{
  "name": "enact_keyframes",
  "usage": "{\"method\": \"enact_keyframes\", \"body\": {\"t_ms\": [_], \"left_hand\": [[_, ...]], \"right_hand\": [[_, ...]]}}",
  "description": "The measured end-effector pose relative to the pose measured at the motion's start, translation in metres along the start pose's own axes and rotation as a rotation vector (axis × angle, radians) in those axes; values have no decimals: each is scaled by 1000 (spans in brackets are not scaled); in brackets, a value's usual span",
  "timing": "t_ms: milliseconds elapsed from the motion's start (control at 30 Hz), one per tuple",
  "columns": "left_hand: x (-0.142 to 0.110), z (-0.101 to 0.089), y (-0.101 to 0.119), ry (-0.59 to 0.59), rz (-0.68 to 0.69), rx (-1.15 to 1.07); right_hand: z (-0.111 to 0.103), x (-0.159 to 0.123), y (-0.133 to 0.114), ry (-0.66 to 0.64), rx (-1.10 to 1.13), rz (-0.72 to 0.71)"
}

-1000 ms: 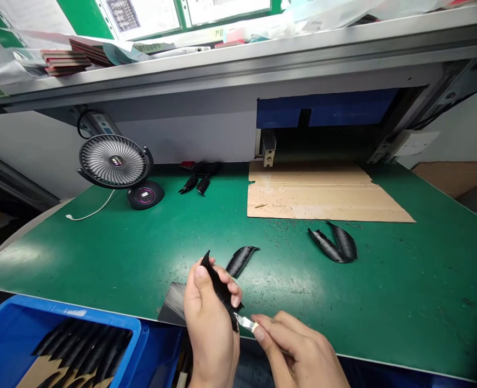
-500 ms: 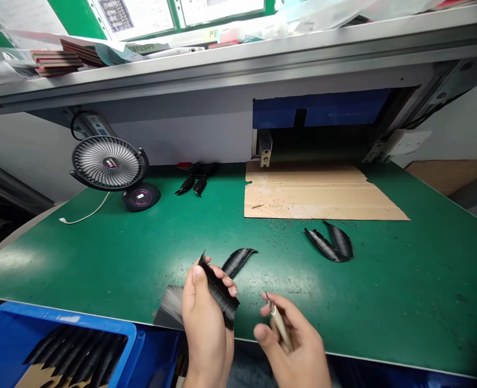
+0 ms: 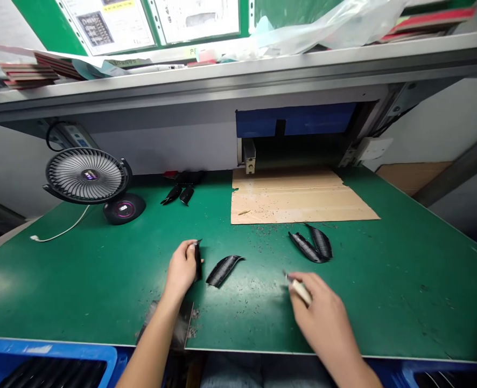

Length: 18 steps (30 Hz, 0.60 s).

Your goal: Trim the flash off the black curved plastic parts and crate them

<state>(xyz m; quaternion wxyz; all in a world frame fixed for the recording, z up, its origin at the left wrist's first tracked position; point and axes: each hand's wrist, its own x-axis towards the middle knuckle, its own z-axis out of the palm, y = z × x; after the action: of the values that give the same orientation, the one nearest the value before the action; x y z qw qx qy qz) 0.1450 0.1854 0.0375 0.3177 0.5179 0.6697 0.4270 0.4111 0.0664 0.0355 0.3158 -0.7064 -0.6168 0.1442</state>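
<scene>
My left hand (image 3: 182, 268) is closed on a black curved plastic part (image 3: 198, 261), held upright low over the green table, its lower end near the surface. Just right of it lies another black curved plastic part (image 3: 224, 271) with a pointed tip. In my right hand (image 3: 323, 304) is a small knife (image 3: 302, 291) with a pale handle; its thin blade points up and left, slightly blurred. Beyond that hand, two more black parts (image 3: 321, 242) rest together in a V shape. A dark flat plate (image 3: 182, 326) lies partly under my left forearm.
Cardboard (image 3: 295, 196) lies at the back with dark shavings around it. A fan (image 3: 88, 175) stands at left with a white cable. Several black pieces (image 3: 181, 193) lie near the back wall. A blue bin (image 3: 97, 353) holds black parts at lower left. A shelf (image 3: 206, 81) overhangs the table.
My left hand has moved forward and left with its black part, turning it upright. My right hand has shifted forward and right with the knife and turned palm down. The camera view has shifted.
</scene>
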Motion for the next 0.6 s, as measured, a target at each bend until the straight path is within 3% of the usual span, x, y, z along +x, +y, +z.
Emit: {"method": "enact_keyframes", "body": {"t_ms": [100, 200, 300, 367, 400, 467, 533, 567, 600], "left_hand": [[6, 12, -9, -62, 84, 108], [-10, 22, -2, -63, 126, 188], [-37, 20, 18, 26, 145, 247], [-59, 17, 35, 28, 107, 166], [-70, 18, 45, -37, 42, 57], [-92, 23, 61, -327, -199, -278], [-109, 32, 73, -609, -421, -632], [-114, 36, 77, -648, -503, -791], [-117, 40, 79, -615, -565, -934]], "right_hand": [[-13, 37, 27, 90, -125, 54], [-17, 59, 36, 95, -137, 39], [-25, 55, 24, -8, -38, -84], [-35, 43, 6, -137, 75, -228], [-40, 36, -5, -216, 150, -320], [-47, 23, -24, -348, 297, -513], [-47, 13, -38, -362, 363, -651], [-45, 8, -42, -314, 351, -678], [-40, 3, -44, -232, 324, -661]]}}
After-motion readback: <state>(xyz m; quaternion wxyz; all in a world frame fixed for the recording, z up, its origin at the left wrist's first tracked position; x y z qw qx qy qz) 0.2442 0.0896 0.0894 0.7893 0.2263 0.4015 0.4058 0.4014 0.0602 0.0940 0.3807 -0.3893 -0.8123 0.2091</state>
